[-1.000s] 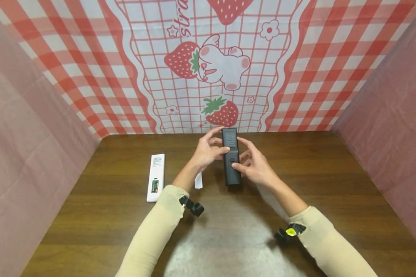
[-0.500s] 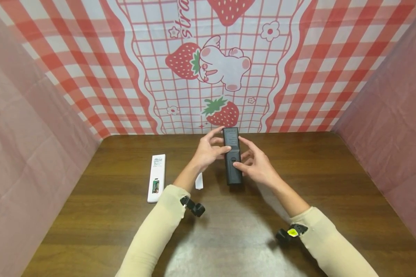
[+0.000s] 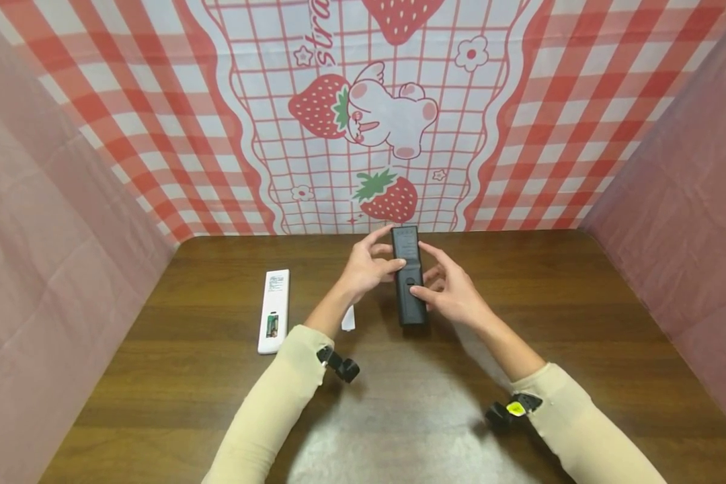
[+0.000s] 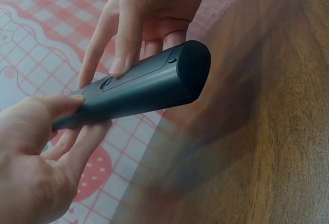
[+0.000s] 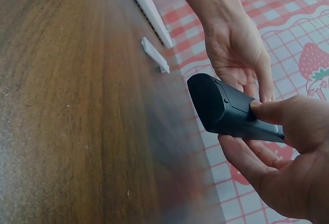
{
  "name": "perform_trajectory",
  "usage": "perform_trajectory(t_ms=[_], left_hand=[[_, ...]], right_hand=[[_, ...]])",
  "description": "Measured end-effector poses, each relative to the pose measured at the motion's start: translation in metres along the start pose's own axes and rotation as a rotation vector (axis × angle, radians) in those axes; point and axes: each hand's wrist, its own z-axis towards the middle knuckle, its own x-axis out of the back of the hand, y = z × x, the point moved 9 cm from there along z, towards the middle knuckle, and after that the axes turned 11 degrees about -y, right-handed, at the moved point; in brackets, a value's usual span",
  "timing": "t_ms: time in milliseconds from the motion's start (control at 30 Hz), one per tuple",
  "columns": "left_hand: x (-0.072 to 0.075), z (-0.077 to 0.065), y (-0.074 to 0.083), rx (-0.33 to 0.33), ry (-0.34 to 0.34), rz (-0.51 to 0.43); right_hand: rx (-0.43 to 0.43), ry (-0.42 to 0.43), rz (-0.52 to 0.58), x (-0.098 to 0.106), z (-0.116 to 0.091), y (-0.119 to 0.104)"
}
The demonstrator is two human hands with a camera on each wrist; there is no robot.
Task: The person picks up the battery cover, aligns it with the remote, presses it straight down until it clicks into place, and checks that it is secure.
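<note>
A black remote control point(image 3: 409, 275) is held up over the far part of the table, its back with the battery cover point(image 4: 138, 73) facing up. My left hand point(image 3: 366, 269) grips its upper left side, thumb on the back and fingers beneath. From the right, my right hand point(image 3: 454, 289) holds the lower half, its thumb pressing on the cover near the latch notch. The cover sits in place in both wrist views. A white remote control point(image 3: 274, 311) lies back up at the left, batteries showing in its uncovered compartment. Beside my left wrist lies a white battery cover point(image 3: 348, 318), partly hidden.
The brown wooden table point(image 3: 399, 417) reaches back to a red-and-white checked cloth point(image 3: 520, 134) with strawberry prints. Pink cloth walls point(image 3: 671, 175) stand on both sides. A small camera is strapped to each wrist.
Both hands have shifted slightly to the right with the black remote control. The right thumb stays on its battery cover. The white remote control and its cover have not moved.
</note>
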Motion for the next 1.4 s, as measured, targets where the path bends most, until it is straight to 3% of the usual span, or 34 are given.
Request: perform_trajectory(t_ms=[333, 967, 1400], left_hand=[[-0.006, -0.003, 0.000, 0.014, -0.023, 0.089], [-0.017, -0.001, -0.012, 0.049, -0.045, 0.114], [-0.021, -0.003, -0.022, 0.086, -0.017, 0.169]], right_hand=[[-0.012, -0.002, 0.023, -0.002, -0.005, 0.002], [-0.044, 0.006, 0.023, -0.004, -0.015, 0.011], [-0.110, -0.020, -0.001, -0.009, -0.021, 0.022]])
